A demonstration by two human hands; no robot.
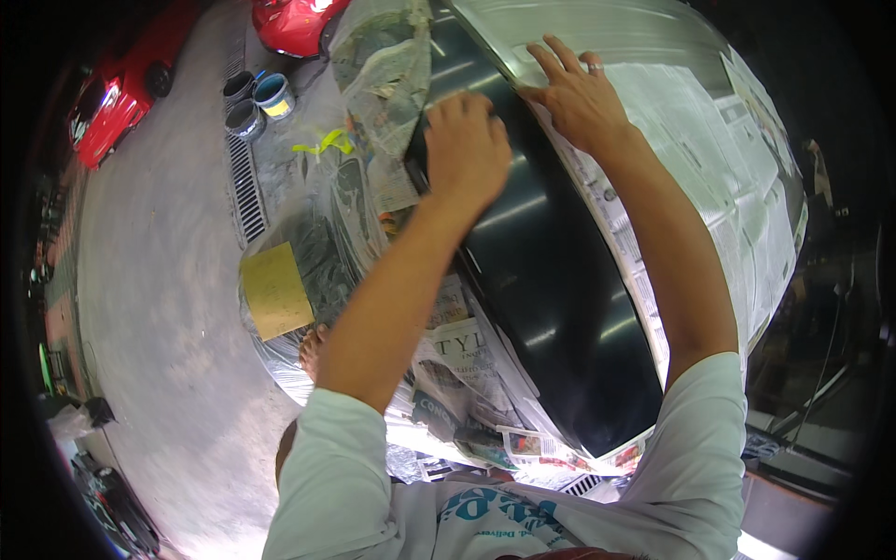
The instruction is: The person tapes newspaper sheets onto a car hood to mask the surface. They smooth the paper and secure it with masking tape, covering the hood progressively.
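Note:
A long glossy black car panel (546,271) runs diagonally through the middle, framed by newspaper and clear plastic film. Over its far part, my left hand (467,145) is closed, fingers curled down at the surface. Whatever those fingers may hold is hidden under the hand. My right hand (577,98) lies spread with nothing in it, a ring on one finger. It rests at the panel's right border, where the silvery covered surface (653,37) begins. Newspaper masking (691,140) covers much of that side.
A tan square sheet (275,291) lies on plastic wrapping at the left; toes or fingers (313,353) show beside it. Paint-stained buckets (273,93) stand near a floor drain grate (245,187). Yellow-green tape (327,143) lies on the plastic. Red cars (117,103) are parked beyond.

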